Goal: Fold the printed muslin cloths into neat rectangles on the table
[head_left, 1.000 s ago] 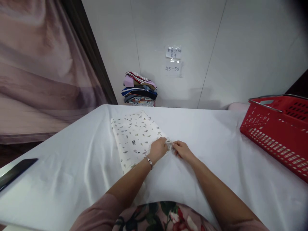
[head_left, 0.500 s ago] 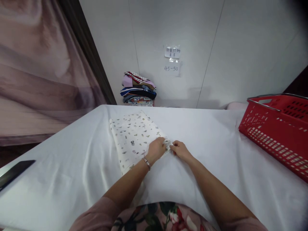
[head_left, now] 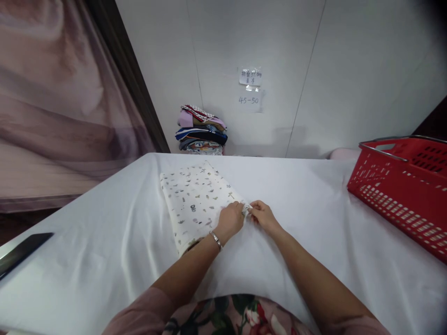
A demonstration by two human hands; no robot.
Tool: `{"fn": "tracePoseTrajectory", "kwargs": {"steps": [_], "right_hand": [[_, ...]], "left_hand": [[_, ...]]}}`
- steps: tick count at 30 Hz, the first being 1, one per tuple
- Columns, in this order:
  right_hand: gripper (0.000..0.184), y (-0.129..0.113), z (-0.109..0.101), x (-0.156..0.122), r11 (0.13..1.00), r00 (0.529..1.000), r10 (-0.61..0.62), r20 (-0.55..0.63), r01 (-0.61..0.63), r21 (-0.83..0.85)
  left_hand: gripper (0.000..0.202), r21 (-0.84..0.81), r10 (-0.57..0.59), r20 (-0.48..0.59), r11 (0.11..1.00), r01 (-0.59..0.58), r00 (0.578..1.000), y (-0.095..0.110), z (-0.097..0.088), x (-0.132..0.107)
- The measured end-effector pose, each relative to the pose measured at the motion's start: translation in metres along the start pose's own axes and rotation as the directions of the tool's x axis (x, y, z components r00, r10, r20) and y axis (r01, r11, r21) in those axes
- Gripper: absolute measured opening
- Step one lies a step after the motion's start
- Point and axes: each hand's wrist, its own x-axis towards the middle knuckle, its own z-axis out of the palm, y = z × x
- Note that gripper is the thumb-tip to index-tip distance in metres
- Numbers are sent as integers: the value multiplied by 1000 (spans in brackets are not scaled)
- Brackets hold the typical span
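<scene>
A white cloth (head_left: 195, 197) with small printed figures lies folded and flat on the white-covered table (head_left: 300, 186). My left hand (head_left: 230, 218), with a bracelet at the wrist, is closed on the cloth's right corner. Just to its right my right hand (head_left: 263, 216) pinches the tip of that same corner. The corner is bunched between the two hands, and its exact folds are too small to make out. My left forearm covers part of the cloth's near edge.
A red plastic basket (head_left: 401, 195) with metal handles stands at the right. Behind the table's far edge rises a stack of folded fabrics (head_left: 201, 130) against the wall. At the left edge lies a dark flat object (head_left: 24, 251), near a pinkish curtain (head_left: 63, 107).
Both hands have shifted slightly at the corner, my left a little right and my right a little up. The bunched corner shows less between them. The cloth's near edge lifts a little beside my left forearm.
</scene>
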Motion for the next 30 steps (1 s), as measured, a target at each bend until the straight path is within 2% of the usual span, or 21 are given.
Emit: {"fn": "tracePoseTrajectory", "kwargs": {"steps": [3, 6, 9, 12, 15, 19, 22, 26, 30], "right_hand": [[24, -2, -1, -2, 1000, 1000, -26, 9, 26, -14], [26, -7, -2, -4, 998, 998, -50, 42, 52, -40], [29, -11, -7, -4, 974, 996, -71, 57, 81, -209], [27, -11, -13, -2, 891, 997, -74, 21, 76, -447], [19, -9, -15, -3, 788, 998, -60, 2, 49, -614], [17, -10, -4, -8, 654, 999, -37, -11, 16, -756], [10, -12, 7, -9, 607, 1000, -20, -15, 0, -794], [1, -13, 10, -8, 646, 1000, -14, -23, -9, -763], [5, -12, 2, -5, 783, 999, -23, -47, -11, -622]], "left_hand": [[18, -48, -1, -36, 999, -1, 999, 1, -1, -2], [22, -75, -33, -28, 997, 31, 999, 1, -3, -2], [17, -70, -84, -17, 994, 82, 996, -3, -7, 3], [12, -79, -141, -43, 987, 137, 989, -9, -13, 7], [10, -77, -154, -73, 986, 149, 985, -12, -20, 9], [11, -62, -122, -85, 991, 117, 989, -11, -21, 7], [13, -52, -73, -83, 996, 68, 994, -9, -18, 5], [16, -37, -48, -72, 998, 45, 996, -8, -18, 4], [19, -20, -54, -46, 998, 53, 998, -8, -19, 2]]}}
